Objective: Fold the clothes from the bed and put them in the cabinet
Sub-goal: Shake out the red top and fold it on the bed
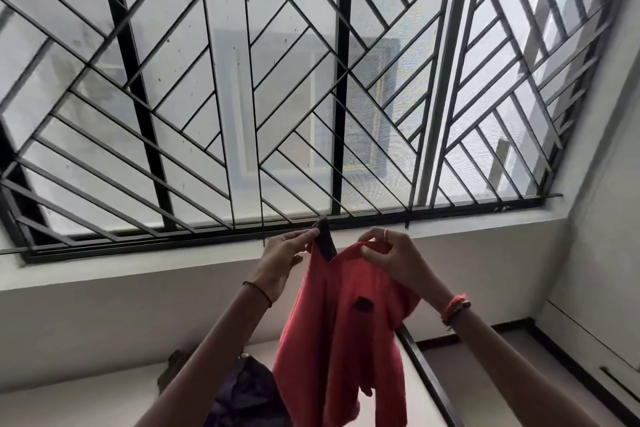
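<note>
A red shirt (343,333) with a dark collar trim hangs in the air in front of me, below the window. My left hand (282,258) pinches the dark collar edge at the shirt's top left. My right hand (389,258) grips the top right of the shirt near the shoulder. The shirt's lower part droops freely, one sleeve dangling. A dark purple garment (242,395) lies on the white bed (104,402) below, partly hidden by my left arm.
A large window with a black diagonal metal grille (277,97) fills the upper view. A white sill and wall (138,305) run beneath it. A dark bed frame edge (429,378) runs diagonally at the lower right, beside a white wall.
</note>
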`<state>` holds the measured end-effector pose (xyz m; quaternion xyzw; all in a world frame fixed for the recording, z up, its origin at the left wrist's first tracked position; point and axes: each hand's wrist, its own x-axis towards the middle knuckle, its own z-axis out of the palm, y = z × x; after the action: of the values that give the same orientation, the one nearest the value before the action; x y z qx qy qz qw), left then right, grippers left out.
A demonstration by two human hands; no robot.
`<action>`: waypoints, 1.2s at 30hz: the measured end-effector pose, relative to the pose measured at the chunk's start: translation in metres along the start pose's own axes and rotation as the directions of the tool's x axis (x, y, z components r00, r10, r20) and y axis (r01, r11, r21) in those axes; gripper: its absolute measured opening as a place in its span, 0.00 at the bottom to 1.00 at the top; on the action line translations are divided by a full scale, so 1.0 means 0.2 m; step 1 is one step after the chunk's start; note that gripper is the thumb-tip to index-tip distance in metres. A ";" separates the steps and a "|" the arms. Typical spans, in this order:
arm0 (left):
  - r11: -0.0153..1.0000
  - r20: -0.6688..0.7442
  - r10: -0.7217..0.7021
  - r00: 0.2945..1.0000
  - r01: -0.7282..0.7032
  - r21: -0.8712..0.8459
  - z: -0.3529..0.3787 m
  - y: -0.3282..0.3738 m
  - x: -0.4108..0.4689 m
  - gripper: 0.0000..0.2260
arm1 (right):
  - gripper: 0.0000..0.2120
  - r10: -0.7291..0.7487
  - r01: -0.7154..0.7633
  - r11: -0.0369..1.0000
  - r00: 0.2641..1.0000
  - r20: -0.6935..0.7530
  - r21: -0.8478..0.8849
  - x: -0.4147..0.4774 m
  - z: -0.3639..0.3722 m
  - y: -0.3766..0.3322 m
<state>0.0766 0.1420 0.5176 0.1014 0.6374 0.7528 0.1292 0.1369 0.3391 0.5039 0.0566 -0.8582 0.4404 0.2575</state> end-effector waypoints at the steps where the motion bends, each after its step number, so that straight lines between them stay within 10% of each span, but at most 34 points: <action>1: 1.000 0.014 0.001 1.000 -0.001 -0.002 0.00 0.00 0.00 0.03 | 0.12 -0.023 0.022 0.999 1.000 -0.013 -0.040 -0.01 0.00 -0.01; 13: 0.995 0.104 0.072 0.992 -0.078 0.061 0.01 0.00 -0.05 0.05 | 0.07 -0.173 0.178 0.980 0.983 0.064 -0.087 0.03 -0.04 -0.02; 26: 0.987 -0.037 0.108 0.993 -0.112 -0.114 -0.06 0.00 -0.01 0.04 | 0.08 0.200 -0.388 0.862 0.851 0.485 0.325 0.03 -0.21 0.07; 36: 0.990 -0.063 0.092 0.994 -0.098 -0.103 -0.09 -0.04 -0.01 0.07 | 0.07 0.263 -0.439 0.845 0.838 0.478 0.305 0.02 -0.26 0.07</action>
<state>0.0739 0.1265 0.5063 0.1024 0.5944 0.7936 0.0798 0.1492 0.3881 0.5203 0.0395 -0.7788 0.6250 -0.0367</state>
